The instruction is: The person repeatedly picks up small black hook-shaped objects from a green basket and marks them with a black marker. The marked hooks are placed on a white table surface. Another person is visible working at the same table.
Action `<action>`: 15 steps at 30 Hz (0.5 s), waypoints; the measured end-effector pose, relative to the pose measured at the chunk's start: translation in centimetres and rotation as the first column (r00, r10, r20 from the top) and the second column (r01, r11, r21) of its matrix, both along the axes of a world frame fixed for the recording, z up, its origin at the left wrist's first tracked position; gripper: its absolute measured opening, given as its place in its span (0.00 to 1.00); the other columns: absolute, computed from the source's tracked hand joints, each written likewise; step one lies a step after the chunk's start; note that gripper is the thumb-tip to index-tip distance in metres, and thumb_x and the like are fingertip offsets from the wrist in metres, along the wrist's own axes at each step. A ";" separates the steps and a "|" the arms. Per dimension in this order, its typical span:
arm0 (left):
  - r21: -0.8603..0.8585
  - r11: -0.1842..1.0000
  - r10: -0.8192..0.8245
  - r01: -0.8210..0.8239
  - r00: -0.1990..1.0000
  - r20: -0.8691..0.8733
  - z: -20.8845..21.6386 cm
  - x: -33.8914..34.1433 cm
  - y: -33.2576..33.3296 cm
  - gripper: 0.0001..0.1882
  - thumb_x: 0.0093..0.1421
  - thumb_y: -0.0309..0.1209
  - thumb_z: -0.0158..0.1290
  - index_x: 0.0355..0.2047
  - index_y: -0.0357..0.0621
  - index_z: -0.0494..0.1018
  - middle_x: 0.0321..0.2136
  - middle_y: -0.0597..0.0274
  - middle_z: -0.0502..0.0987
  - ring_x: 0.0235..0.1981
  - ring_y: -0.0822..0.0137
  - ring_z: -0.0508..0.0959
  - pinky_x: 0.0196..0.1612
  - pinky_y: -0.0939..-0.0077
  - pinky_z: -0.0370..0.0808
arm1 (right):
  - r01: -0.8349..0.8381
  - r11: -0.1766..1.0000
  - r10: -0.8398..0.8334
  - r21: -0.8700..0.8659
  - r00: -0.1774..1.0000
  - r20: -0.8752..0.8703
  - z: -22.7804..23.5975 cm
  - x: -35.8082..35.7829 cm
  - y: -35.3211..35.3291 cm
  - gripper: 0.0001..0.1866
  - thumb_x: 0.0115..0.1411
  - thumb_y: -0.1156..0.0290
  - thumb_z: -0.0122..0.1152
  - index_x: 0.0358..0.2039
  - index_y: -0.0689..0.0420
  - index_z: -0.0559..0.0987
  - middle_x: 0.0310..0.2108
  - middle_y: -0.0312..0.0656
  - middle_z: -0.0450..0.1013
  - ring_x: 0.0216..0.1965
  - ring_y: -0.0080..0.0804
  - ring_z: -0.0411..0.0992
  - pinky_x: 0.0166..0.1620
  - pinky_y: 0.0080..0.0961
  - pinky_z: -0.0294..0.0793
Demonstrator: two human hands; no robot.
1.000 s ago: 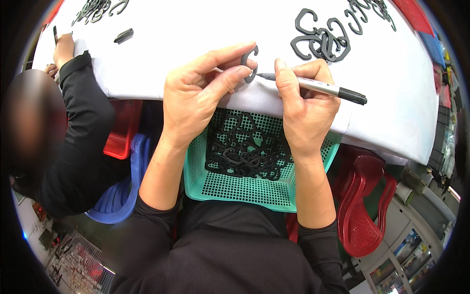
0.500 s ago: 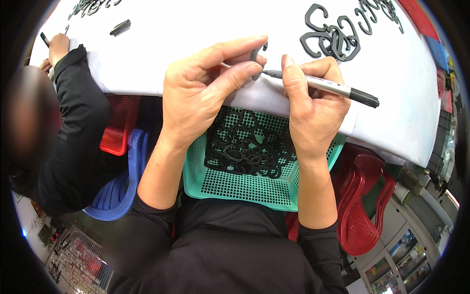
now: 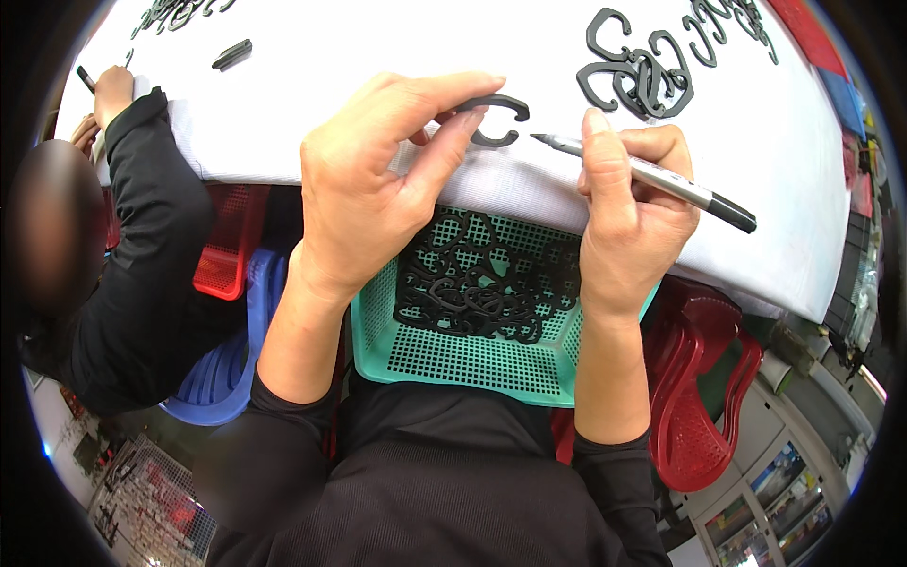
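Between the thumb and fingers of my left hand (image 3: 368,175) is a black C-shaped hook (image 3: 505,101), its gap facing right. My right hand (image 3: 635,208) grips a silver-and-black marker pen (image 3: 666,180) like a writing tool. The pen's dark tip points left at the hook, a small gap away from it. Under both hands, a green mesh basket (image 3: 472,364) rests at my lap, with many black hooks (image 3: 472,293) piled inside.
On the white table (image 3: 378,47) lie a cluster of black hooks (image 3: 647,80), more hooks at both far corners, and a black pen cap (image 3: 232,54). A co-worker's sleeve (image 3: 156,217) is at left. Red chairs (image 3: 699,416) stand at right, a blue chair (image 3: 222,378) at left.
My left hand has shifted slightly left and turned the hook so its opening faces the pen. My right hand has drawn the marker right, away from the hook.
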State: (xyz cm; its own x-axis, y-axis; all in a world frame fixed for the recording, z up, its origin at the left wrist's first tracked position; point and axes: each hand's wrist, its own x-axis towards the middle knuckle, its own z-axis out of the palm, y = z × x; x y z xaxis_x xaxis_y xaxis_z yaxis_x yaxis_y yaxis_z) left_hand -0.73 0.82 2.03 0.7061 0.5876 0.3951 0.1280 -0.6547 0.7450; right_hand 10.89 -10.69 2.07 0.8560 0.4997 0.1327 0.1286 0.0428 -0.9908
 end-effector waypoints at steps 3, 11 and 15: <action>0.004 0.999 -0.034 0.034 0.999 0.009 -0.1 -0.1 0.2 0.12 0.53 0.14 0.52 0.37 0.34 0.77 0.34 0.58 0.80 0.36 0.71 0.79 0.35 0.84 0.72 | -0.002 1.000 0.003 0.024 1.000 -0.011 0.0 0.0 0.0 0.11 0.53 0.78 0.64 0.21 0.58 0.69 0.16 0.28 0.65 0.16 0.09 0.60 0.20 0.08 0.57; -0.031 0.982 -0.177 0.186 0.967 0.183 -2.0 -0.4 0.7 0.18 0.48 0.06 0.45 0.38 0.31 0.73 0.37 0.48 0.78 0.42 0.60 0.78 0.44 0.73 0.76 | -0.099 0.995 0.099 -0.033 0.995 -0.001 0.0 -0.7 0.3 0.10 0.52 0.79 0.64 0.21 0.59 0.70 0.16 0.28 0.66 0.16 0.09 0.60 0.19 0.10 0.58; -0.088 0.989 -0.089 0.115 0.962 0.258 -2.0 0.1 0.3 0.16 0.45 0.09 0.50 0.33 0.37 0.77 0.31 0.57 0.80 0.35 0.64 0.80 0.39 0.75 0.77 | -0.101 0.991 0.105 -0.086 0.994 0.043 0.0 -0.8 0.4 0.11 0.51 0.79 0.64 0.20 0.59 0.70 0.15 0.29 0.65 0.16 0.09 0.61 0.19 0.10 0.58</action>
